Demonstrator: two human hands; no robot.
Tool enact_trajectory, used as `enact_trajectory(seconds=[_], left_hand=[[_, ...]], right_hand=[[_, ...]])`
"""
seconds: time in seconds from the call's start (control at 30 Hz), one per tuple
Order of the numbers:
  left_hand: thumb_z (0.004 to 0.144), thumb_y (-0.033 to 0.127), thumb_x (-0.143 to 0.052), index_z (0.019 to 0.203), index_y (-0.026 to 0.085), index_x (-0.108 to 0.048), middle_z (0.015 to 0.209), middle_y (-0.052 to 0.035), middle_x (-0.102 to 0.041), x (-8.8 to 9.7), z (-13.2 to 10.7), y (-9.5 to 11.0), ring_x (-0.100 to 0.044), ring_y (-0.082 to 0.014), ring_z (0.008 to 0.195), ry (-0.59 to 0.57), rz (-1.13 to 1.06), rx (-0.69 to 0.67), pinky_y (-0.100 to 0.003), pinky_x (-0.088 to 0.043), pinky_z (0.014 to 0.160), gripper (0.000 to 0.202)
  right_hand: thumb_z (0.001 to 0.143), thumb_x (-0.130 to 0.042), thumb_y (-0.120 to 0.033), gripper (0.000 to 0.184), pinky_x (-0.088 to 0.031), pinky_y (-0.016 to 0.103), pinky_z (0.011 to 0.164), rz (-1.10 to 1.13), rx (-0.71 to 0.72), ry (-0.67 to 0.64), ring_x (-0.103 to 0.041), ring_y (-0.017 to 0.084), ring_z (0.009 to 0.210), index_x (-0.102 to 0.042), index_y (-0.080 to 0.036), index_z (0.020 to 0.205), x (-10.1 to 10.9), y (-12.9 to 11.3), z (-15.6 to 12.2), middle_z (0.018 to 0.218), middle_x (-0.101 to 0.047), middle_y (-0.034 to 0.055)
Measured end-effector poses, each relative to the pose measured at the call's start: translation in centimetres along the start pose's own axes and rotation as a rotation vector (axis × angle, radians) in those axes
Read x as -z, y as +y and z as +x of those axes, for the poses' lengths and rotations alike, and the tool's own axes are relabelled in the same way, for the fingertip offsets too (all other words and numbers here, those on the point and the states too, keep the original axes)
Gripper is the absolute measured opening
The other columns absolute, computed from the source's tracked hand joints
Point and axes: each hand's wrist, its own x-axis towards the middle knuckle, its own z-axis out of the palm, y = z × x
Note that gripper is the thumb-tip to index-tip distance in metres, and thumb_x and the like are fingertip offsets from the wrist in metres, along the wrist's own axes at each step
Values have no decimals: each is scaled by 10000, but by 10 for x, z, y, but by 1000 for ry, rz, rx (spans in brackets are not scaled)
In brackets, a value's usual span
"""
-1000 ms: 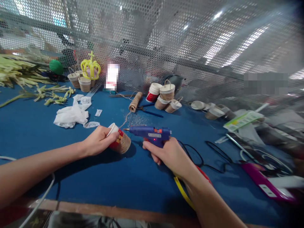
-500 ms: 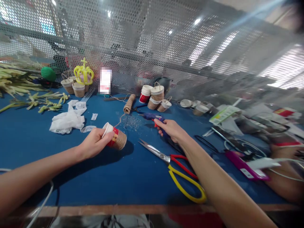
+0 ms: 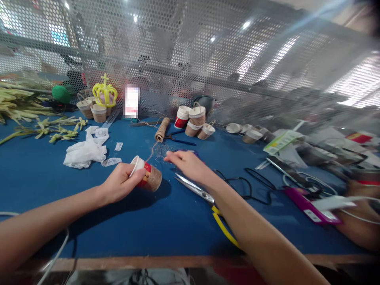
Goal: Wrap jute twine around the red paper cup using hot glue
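Left hand point(image 3: 118, 183): pinches a paper cup point(image 3: 148, 176) near its rim, thumb along the outer wall, other fingers mostly hidden. Tilts it, mouth toward the table's left edge, base toward the right; presumably grips at the mouth to leave the wrapped wall free.

Paper cup: appears raised above the blue table point(image 3: 124, 233), left of centre, about midway between front and back edges. Shows red print beside the rim, jute twine point(image 3: 155, 179) round the base end.

Twine strand point(image 3: 152, 150): runs from the cup's upper side to a twine roll point(image 3: 162, 130) toward the back edge; likely placed there to feed freely.

Right hand point(image 3: 190, 168): hovers beyond the cup toward the back edge, thumb and fingertips drawn close together; cannot tell whether pinching anything.

Scissors point(image 3: 194, 189): right of the cup, blades toward the back left corner, yellow handle toward the front edge, partly behind the right forearm point(image 3: 261, 233); probably parked within reach.

Pliers point(image 3: 185, 143): blue-handled, just beside the twine roll.

Finished-looking cups point(image 3: 197, 116): stacked near the back edge, presumably to save working room.

Lace trim point(image 3: 84, 153): bunched toward the left edge.
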Motion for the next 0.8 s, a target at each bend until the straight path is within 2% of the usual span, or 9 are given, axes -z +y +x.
enact_trajectory(seconds=[0.07,0.1,0.2,0.27,0.33,0.4,0.53,0.63,0.8], left_hand=[[803,312,-324,508,140,-401,510,39,-314,0,-2,3,-277,-71,479,-7,41,-68,-201,-251,449,350],[803,296,-327,502,141,-398,508,39,-319,-1,-3,4,-280,-69,475,-12,59,-108,-202,-252,452,346],[801,251,-333,494,141,-400,496,42,-336,-1,-5,8,-287,-64,465,-61,70,-187,-200,-253,459,333],[801,249,-336,496,137,-416,492,43,-342,-1,-6,10,-288,-63,464,-113,30,-166,-198,-250,459,335],[802,290,-344,499,133,-428,493,44,-333,-2,-5,11,-278,-64,468,-146,-61,-62,-196,-240,451,350],[793,353,-362,535,127,-456,502,45,-342,-2,-3,12,-280,-66,475,-143,-205,100,-192,-239,449,356],[740,360,-441,675,114,-532,562,33,-453,-5,2,14,-353,-72,502,-140,-517,357,-185,-274,479,271],[695,332,-496,675,113,-541,563,33,-483,-6,5,15,-367,-67,490,-145,-627,452,-181,-276,480,225],[688,351,-512,700,110,-564,580,27,-513,-6,6,15,-383,-68,490,-137,-690,497,-182,-272,480,246]], right_hand=[[840,-332,-456,426,-439,247,649,177,36,-116,-597,147,753,-664,-191,836,-14,-17,-4,829,-674,42],[824,-383,-443,381,-438,250,695,381,32,-153,-588,145,802,-651,-176,875,-20,-23,-5,882,-666,48],[709,-589,-338,220,-416,266,771,853,-26,-154,-568,131,814,-633,-156,824,-31,-33,-9,878,-649,40],[644,-652,-273,148,-409,270,767,957,-58,-113,-558,113,739,-626,-156,731,-32,-36,-12,775,-635,11],[629,-660,-248,116,-405,268,750,966,-60,-48,-540,100,686,-614,-157,683,-29,-38,-16,702,-608,-11],[646,-647,-248,107,-405,262,733,957,-42,34,-528,93,672,-605,-159,686,-27,-38,-20,694,-598,-16],[697,-612,-271,115,-418,264,721,933,-6,135,-539,99,686,-580,-161,709,-23,-36,-28,713,-604,-2],[734,-583,-288,124,-430,276,722,871,48,161,-552,112,697,-567,-166,715,-21,-32,-31,714,-605,6],[773,-543,-310,143,-442,286,716,775,146,209,-564,124,705,-548,-179,713,-18,-28,-34,711,-603,8]])
